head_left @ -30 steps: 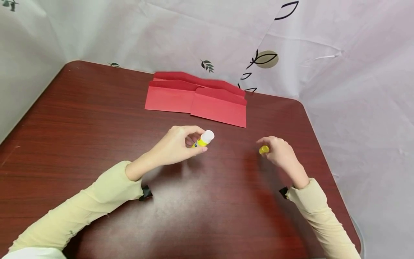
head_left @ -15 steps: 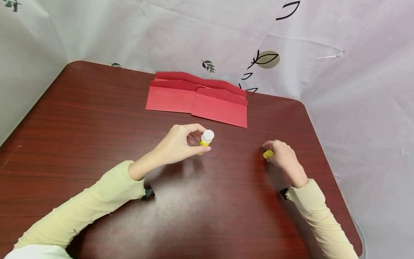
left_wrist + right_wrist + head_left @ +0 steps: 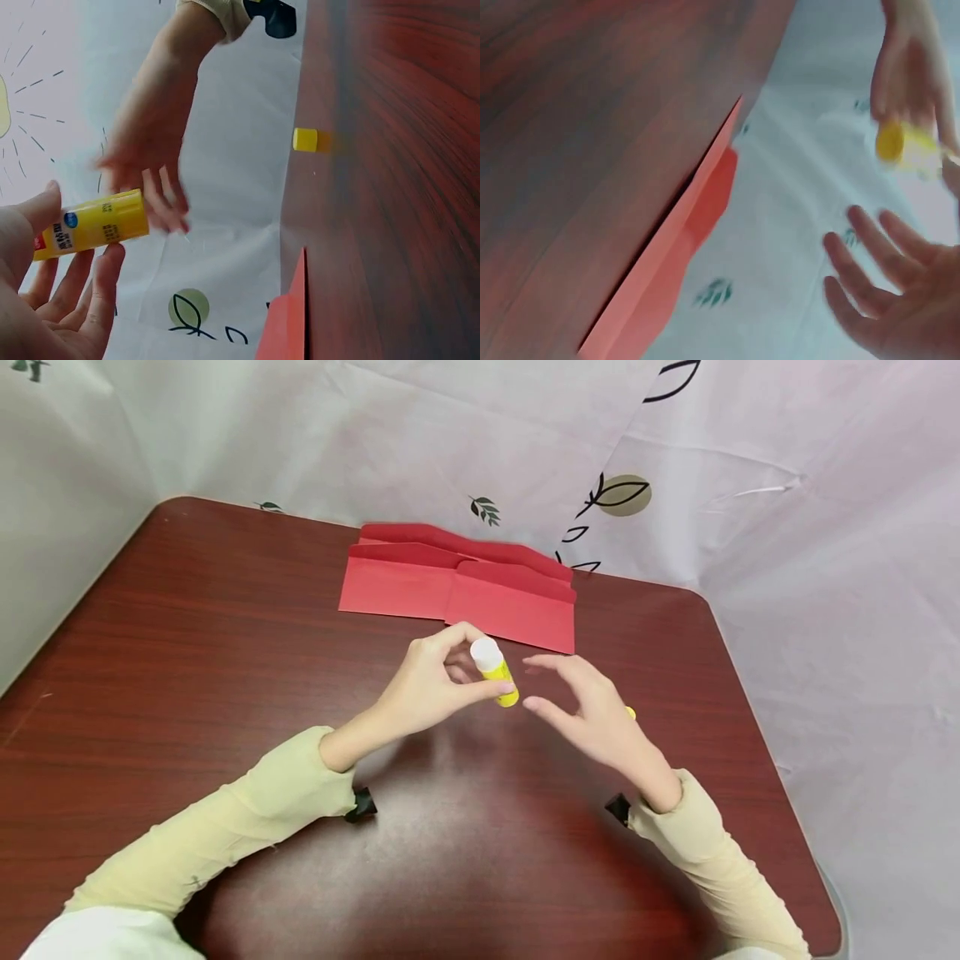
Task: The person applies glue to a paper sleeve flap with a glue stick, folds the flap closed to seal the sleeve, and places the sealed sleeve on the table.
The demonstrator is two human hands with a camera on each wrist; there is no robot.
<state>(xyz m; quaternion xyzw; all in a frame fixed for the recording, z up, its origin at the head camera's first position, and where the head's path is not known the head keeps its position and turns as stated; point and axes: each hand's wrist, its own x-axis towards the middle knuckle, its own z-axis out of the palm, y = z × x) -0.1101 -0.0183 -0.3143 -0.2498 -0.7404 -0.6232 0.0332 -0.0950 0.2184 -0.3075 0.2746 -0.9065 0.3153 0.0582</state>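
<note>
My left hand (image 3: 431, 685) pinches a yellow glue stick (image 3: 498, 675) between thumb and fingers, above the table. Its white end (image 3: 486, 653) tilts up and back in the head view; the left wrist view shows the printed yellow barrel (image 3: 97, 223). Just right of it, my right hand (image 3: 596, 714) is raised with fingers spread and nothing in them; the right wrist view shows those fingers (image 3: 877, 277) apart from the glue stick. The yellow cap (image 3: 305, 140) stands on the table beyond the right hand, mostly hidden behind it in the head view.
Several red envelopes (image 3: 517, 610) with raised flaps lie overlapping at the table's back edge. The dark wooden table (image 3: 225, 635) has rounded corners. A pale curtain (image 3: 420, 435) with leaf prints hangs behind and beside it.
My right hand has let go of the yellow cap, leaving it on the table, and moved left toward the glue stick. My left hand has risen slightly rightward and tipped the glue stick's lower end to the right.
</note>
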